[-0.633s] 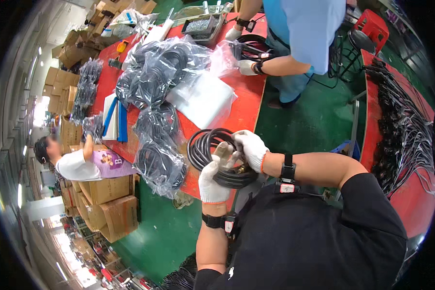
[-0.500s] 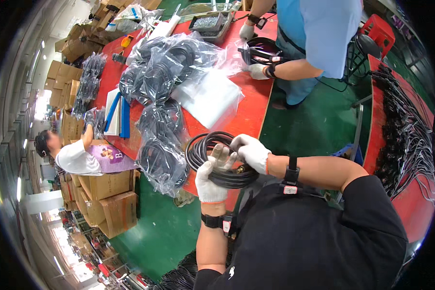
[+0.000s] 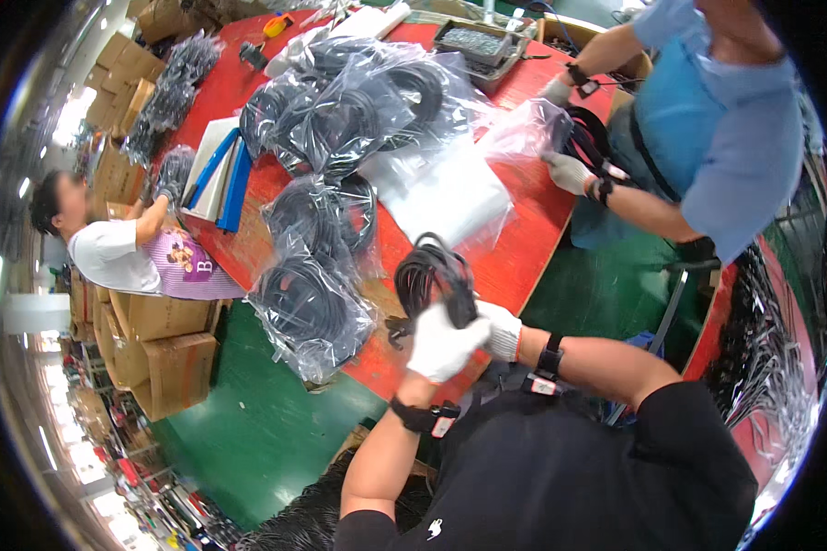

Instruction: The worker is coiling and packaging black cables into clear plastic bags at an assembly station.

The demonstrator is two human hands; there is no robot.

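Observation:
A coil of black cable [image 3: 423, 274] is held up over the near edge of the red table, tilted and somewhat blurred. My left hand [image 3: 445, 344], in a white knit glove, is closed round its lower side. My right hand [image 3: 500, 332], gloved the same way, is at the coil's near end, partly behind the left; its fingers are mostly hidden. Beside the coil, to the left, are bagged black coils [image 3: 305, 298] in clear plastic. Just beyond it rests a stack of clear plastic bags [image 3: 450, 197].
The red table [image 3: 533, 234] also bears a blue-and-white box [image 3: 219, 174] and a tray of small metal parts [image 3: 476, 44]. Across it a person in blue [image 3: 698, 138] handles a bagged coil. Another person [image 3: 124, 248] stands left, by cardboard boxes [image 3: 179, 372]. Cable bundles [image 3: 767, 340] cover a right-hand table.
The coil has gone from lying nearly flat to tilted up on edge, slightly to the right. My left hand has turned over and closed on it, overlapping my right hand.

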